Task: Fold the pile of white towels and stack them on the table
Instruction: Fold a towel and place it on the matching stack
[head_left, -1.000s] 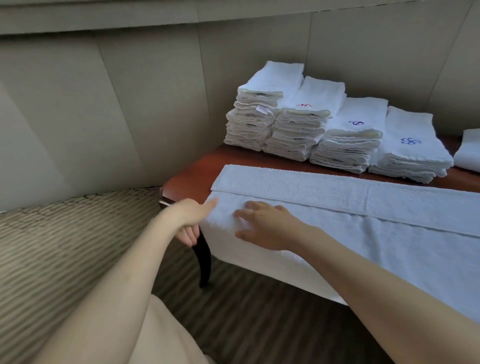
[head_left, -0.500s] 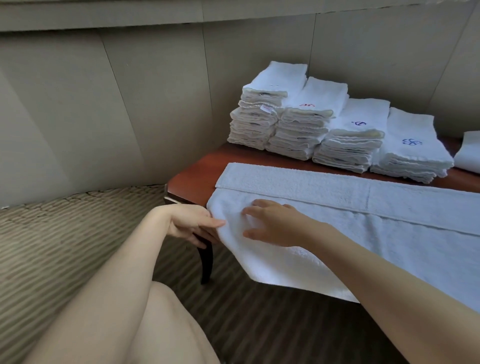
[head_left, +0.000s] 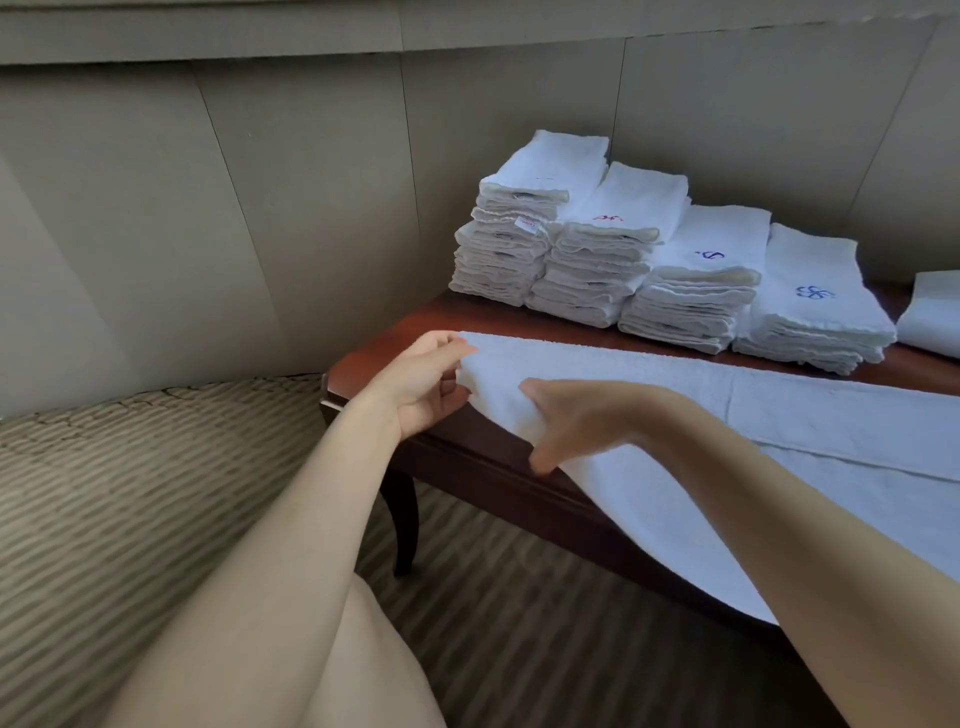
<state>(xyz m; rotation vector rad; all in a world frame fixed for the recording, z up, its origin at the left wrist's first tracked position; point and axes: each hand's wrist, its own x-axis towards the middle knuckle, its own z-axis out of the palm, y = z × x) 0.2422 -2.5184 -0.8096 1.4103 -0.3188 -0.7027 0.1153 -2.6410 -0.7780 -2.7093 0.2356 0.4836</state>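
A long white towel (head_left: 779, 410) lies along the dark red wooden table (head_left: 395, 338), its near edge hanging over the front. My left hand (head_left: 426, 384) pinches the towel's left end, lifted and folded over onto the tabletop. My right hand (head_left: 571, 421) grips the same fold a little to the right, thumb on top and fingers under the cloth. Behind stand several stacks of folded white towels (head_left: 639, 260), some with red or blue embroidery.
Another folded white towel (head_left: 935, 317) shows at the right edge. A padded wall panel (head_left: 260, 208) runs behind and left of the table. Striped carpet (head_left: 130, 493) covers the floor; a curved table leg (head_left: 402, 519) stands below the left corner.
Both hands took hold of the towel's hanging left end and lifted it up and back onto the table. The near-left part of the towel no longer drapes over the front.
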